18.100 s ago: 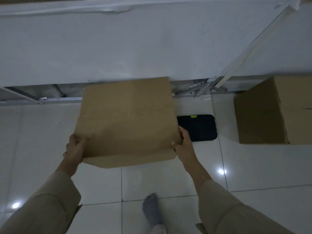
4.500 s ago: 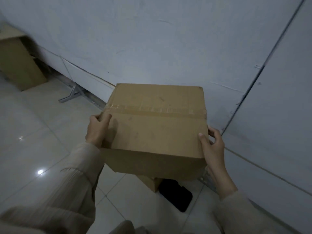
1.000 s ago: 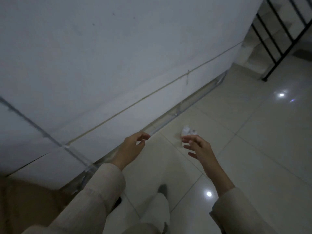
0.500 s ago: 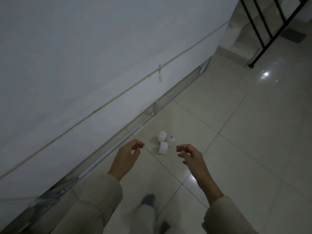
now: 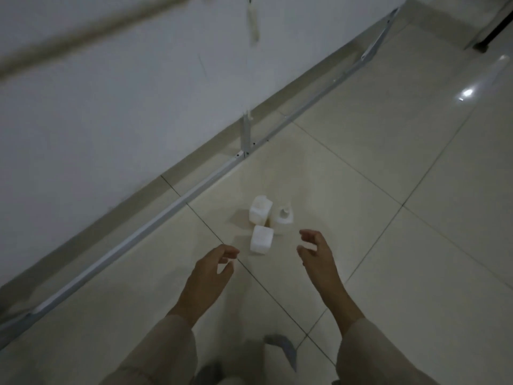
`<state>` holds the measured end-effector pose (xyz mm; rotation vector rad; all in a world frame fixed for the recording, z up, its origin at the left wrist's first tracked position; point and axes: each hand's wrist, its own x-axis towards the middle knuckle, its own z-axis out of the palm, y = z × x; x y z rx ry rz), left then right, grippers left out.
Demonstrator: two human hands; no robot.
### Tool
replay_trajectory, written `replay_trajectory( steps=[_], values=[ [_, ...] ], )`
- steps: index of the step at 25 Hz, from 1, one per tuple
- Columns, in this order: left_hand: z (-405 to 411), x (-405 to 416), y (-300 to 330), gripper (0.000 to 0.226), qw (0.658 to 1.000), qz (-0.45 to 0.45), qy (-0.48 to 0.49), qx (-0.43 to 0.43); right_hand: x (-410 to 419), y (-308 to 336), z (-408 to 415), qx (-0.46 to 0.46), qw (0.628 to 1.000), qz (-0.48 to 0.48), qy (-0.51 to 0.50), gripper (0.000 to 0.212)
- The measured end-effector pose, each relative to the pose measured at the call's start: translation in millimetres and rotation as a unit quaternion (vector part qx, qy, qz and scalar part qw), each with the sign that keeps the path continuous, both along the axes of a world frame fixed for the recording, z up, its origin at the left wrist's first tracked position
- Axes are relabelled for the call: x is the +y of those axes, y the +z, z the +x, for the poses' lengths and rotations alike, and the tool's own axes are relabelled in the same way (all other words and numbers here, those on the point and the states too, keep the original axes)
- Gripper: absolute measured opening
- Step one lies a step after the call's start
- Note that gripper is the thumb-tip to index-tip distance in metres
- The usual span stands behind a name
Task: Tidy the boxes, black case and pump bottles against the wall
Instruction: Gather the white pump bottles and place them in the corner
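**Both hands closing in on the pump bottles**

We see three white pump bottles (image 5: pixel 265 222) clustered upright on the tiled floor (image 5: pixel 388 168), a little out from the wall (image 5: pixel 111 93) and its metal floor rail (image 5: pixel 155 220). They lie just ahead of us, between our hands. Our left hand (image 5: pixel 208 276) and right hand (image 5: pixel 319 254) are both empty, fingers loosely curled apart. The nearest square bottle (image 5: pixel 261 239) sits about midway, slightly nearer the left. We can read no labels or writing.
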<state>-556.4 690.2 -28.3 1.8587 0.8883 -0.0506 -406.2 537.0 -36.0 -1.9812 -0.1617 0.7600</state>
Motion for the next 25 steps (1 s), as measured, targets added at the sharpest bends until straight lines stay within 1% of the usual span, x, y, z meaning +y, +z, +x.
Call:
replay_trajectory(
  steps=[2,4,7,9,10,12,13,15,16,18,20,22,23,25],
  values=[
    [20.3,7.0,-65.2,0.030,1.000,0.002,-0.019,-0.002,9.5,-65.1,30.2,-0.027,1.000,-0.010,0.013,0.045],
    [37.5,17.9,-123.4,0.050,0.998,0.012,-0.058,-0.010,13.9,-124.6,61.2,-0.066,0.996,-0.017,0.060,0.063],
    [61.7,37.6,-186.1,0.083,0.993,0.012,-0.112,-0.041,17.9,-194.2,104.0,-0.138,0.975,-0.022,0.174,0.094],
    [76.7,43.5,-220.1,0.096,0.985,0.029,-0.155,-0.065,22.5,-225.7,121.8,-0.147,0.963,-0.003,0.228,0.106],
    [82.9,44.2,-233.6,0.099,0.982,0.031,-0.173,-0.075,26.0,-236.1,127.4,-0.143,0.959,0.012,0.244,0.108],
    [92.9,41.2,-253.7,0.094,0.977,0.017,-0.182,-0.106,32.7,-247.3,134.5,-0.137,0.957,0.040,0.253,0.101],
    [95.3,38.8,-259.4,0.088,0.977,0.007,-0.170,-0.125,35.4,-249.8,135.4,-0.135,0.957,0.048,0.251,0.094],
    [96.1,34.8,-263.5,0.074,0.979,0.000,-0.125,-0.162,38.7,-251.4,132.9,-0.145,0.957,0.056,0.247,0.077],
    [93.6,34.3,-263.3,0.071,0.980,-0.001,-0.102,-0.173,39.2,-251.5,129.3,-0.148,0.958,0.058,0.238,0.073],
    [81.4,34.8,-259.1,0.070,0.981,0.011,-0.083,-0.174,35.9,-251.5,117.3,-0.153,0.961,0.060,0.223,0.072],
    [59.3,40.1,-250.2,0.070,0.981,0.035,-0.091,-0.167,32.4,-250.9,99.4,-0.168,0.957,0.054,0.231,0.069],
    [30.4,49.2,-237.2,0.071,0.981,0.065,-0.086,-0.159,34.2,-251.3,75.7,-0.162,0.952,0.066,0.252,0.062],
    [12.8,54.8,-228.8,0.070,0.982,0.082,-0.071,-0.154,38.2,-252.1,62.1,-0.150,0.949,0.080,0.265,0.059],
    [-31.1,66.3,-208.8,0.067,0.984,0.110,-0.011,-0.142,56.8,-253.7,29.5,-0.127,0.941,0.119,0.290,0.059]
  ],
)
